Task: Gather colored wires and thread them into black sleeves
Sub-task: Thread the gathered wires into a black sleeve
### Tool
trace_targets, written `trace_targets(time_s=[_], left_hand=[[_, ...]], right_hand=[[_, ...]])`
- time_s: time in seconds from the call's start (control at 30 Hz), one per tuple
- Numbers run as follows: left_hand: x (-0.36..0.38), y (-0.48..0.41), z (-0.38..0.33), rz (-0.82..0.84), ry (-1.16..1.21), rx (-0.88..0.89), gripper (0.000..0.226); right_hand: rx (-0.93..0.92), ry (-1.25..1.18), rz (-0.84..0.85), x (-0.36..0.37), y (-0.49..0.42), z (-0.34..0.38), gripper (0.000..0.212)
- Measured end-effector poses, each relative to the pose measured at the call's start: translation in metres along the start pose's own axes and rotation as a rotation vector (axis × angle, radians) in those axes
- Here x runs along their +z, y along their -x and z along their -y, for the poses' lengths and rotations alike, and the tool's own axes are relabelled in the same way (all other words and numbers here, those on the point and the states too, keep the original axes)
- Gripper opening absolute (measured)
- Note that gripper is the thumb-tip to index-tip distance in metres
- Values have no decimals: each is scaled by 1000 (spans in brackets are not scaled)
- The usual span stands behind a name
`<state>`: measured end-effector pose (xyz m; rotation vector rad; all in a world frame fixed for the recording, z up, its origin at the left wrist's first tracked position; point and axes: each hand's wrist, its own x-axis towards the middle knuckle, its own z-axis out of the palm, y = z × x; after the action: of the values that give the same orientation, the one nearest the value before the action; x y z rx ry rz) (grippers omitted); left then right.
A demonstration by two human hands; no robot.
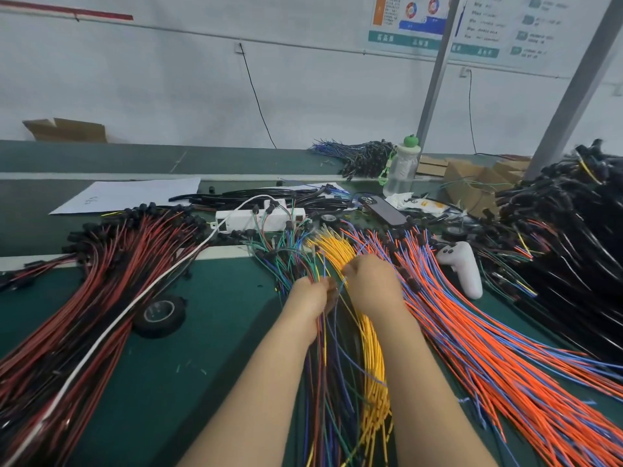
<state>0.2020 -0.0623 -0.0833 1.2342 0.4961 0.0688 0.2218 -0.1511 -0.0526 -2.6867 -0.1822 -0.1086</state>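
The left hand point(308, 298) is clamped round a thin mixed bunch of green, blue, purple and yellow insulated wires point(324, 362), which trails toward the person over the green bench mat point(215, 332). The right hand point(371, 284) is curled just beside it, over the thick sheaf of yellow wires point(372, 355); its fingertips are hidden, so whether it pinches a strand cannot be told. Gathering appears to be in progress. Risk: the yellow sheaf touches the fan of orange and blue wires point(488, 348), so a pull may drag neighbouring strands and tangle them. Uneven ends in the left hand would likely snag at a sleeve mouth. The long black tubes point(269, 197), probably the sleeves, lie well apart at the rear.
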Motion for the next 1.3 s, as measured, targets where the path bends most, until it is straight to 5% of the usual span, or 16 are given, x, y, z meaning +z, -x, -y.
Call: trace_targets(time_s=[0.2,0.37,0.6,0.8,0.87,0.97,1.13,1.3], left_hand=[[-12,17,-33,4,203,74,23],[-54,39,-83,34,418,268,28],[-64,56,-97,56,133,489,26],[-80,68,-114,147,-312,595,30],[-81,77,-124,250,-414,502,44],[-83,87,-127,472,-363,285,60],[-83,96,-88,651,-570,192,47],[-89,89,-83,539,-542,327,37]], right_hand=[[-267,-160,-28,-8,32,41,27],[-295,-282,79,-22,46,35,23],[-472,-393,-42,-12,65,85,21],[-265,-1381,734,-14,79,95,39],[-200,-1562,669,-15,78,102,37],[-97,-1766,355,-31,63,107,44],[-82,-2019,-34,-67,36,97,45],[-135,-2226,40,-68,26,70,44]])
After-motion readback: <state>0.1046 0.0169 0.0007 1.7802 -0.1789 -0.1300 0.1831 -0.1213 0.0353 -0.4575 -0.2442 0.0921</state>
